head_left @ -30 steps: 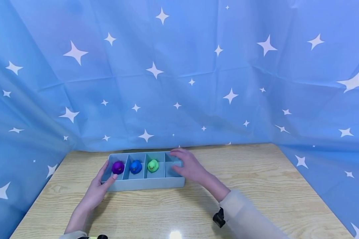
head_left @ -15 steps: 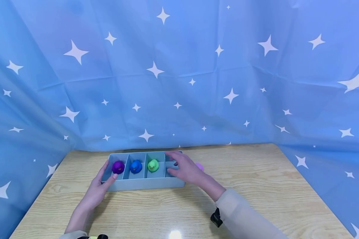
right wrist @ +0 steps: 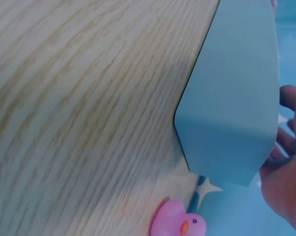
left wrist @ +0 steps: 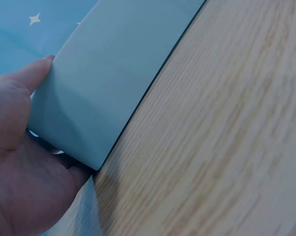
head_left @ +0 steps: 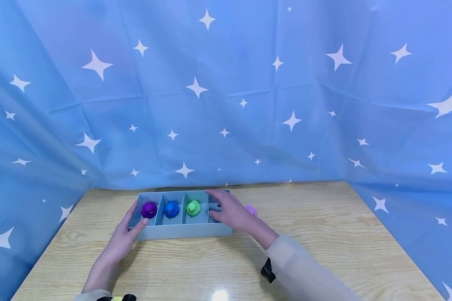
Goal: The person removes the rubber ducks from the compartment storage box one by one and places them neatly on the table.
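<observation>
A pale blue divided box (head_left: 181, 230) lies on the table. Inside it sit a purple toy duck (head_left: 149, 210), a blue toy duck (head_left: 171, 209) and a green toy duck (head_left: 193, 207), each in its own compartment. My left hand (head_left: 119, 239) holds the box's left end, thumb at the front rim; in the left wrist view its fingers (left wrist: 80, 178) go round the end. Over the rightmost compartment hovers my right hand (head_left: 235, 212), fingers loosely bent, with nothing visible in its grasp. A pink toy duck (right wrist: 177, 221) rests on the table beyond the box's right end, partly behind that hand.
The wooden table (head_left: 309, 217) runs back to a blue curtain (head_left: 226, 92) with white stars, which also hangs at both sides. Behind the box, the curtain is close to its back wall. A bright reflection marks the table near the front.
My right hand has shifted a little left over the rightmost compartment, so the pink duck behind it has come into sight. The left hand and the box keep their places.
</observation>
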The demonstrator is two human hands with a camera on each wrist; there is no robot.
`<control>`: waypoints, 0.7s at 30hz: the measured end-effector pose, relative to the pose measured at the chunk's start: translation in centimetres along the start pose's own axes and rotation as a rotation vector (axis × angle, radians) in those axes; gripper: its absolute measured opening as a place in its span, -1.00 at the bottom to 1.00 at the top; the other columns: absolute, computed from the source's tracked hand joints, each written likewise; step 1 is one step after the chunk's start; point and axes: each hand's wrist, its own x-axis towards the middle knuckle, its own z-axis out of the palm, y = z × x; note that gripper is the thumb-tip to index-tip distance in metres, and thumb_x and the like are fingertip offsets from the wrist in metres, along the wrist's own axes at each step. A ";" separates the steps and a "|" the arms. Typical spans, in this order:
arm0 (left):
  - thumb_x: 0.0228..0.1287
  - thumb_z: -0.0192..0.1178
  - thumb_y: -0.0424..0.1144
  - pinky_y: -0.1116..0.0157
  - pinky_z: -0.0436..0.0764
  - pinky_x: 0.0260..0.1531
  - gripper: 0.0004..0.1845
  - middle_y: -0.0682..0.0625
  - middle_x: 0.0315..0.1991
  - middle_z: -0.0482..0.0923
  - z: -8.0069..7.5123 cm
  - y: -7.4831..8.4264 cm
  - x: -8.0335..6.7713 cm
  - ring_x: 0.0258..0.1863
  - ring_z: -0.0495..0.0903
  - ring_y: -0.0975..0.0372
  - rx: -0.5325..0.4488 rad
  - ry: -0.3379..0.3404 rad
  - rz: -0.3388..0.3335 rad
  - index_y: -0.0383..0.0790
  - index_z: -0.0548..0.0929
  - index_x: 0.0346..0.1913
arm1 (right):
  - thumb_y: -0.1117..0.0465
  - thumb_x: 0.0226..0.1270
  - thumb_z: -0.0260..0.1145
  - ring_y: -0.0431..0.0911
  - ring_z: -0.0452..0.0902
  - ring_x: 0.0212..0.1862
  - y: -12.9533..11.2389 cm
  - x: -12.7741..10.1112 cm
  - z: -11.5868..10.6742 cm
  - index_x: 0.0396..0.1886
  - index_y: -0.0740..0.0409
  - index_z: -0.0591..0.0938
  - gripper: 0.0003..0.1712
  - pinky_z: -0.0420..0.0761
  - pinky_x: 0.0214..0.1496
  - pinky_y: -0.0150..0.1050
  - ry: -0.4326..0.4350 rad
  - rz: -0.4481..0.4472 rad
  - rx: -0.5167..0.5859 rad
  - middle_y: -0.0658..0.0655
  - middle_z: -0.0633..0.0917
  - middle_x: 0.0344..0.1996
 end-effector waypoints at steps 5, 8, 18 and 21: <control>0.59 0.05 0.12 -0.41 -0.15 0.42 -0.07 -0.26 0.66 -0.38 -0.1 0.0 0.0 0.58 -0.35 -0.30 -0.006 -0.001 -0.001 0.11 -0.36 0.67 | 0.33 0.39 0.40 0.11 0.56 0.20 -0.2 0.7 0.3 0.49 0.25 0.41 -0.30 0.61 0.21 0.02 0.020 -0.010 0.002 0.27 0.56 0.29; 0.59 0.05 0.12 -0.40 -0.17 0.43 -0.07 -0.24 0.66 -0.37 -0.1 0.0 0.0 0.58 -0.36 -0.28 -0.013 -0.004 -0.004 0.12 -0.35 0.67 | 0.32 0.39 0.40 0.08 0.57 0.19 -0.1 0.8 0.3 0.49 0.23 0.41 -0.29 0.61 0.21 0.00 0.024 0.000 0.002 0.27 0.56 0.28; 0.58 0.05 0.13 -0.40 -0.16 0.43 -0.07 -0.23 0.66 -0.37 -0.2 0.2 0.1 0.58 -0.36 -0.29 -0.007 -0.004 -0.011 0.13 -0.35 0.67 | 0.29 0.40 0.41 0.08 0.54 0.25 -0.4 1.3 0.3 0.50 0.18 0.41 -0.29 0.58 0.28 0.01 0.015 -0.008 -0.017 0.22 0.53 0.34; 0.59 0.04 0.13 -0.40 -0.18 0.43 -0.08 -0.22 0.66 -0.38 -0.1 0.1 0.1 0.58 -0.38 -0.28 -0.015 -0.007 -0.011 0.14 -0.35 0.67 | 0.28 0.40 0.41 0.06 0.50 0.31 -0.8 1.7 0.4 0.51 0.16 0.41 -0.28 0.54 0.33 -0.02 0.006 -0.018 -0.030 0.16 0.49 0.40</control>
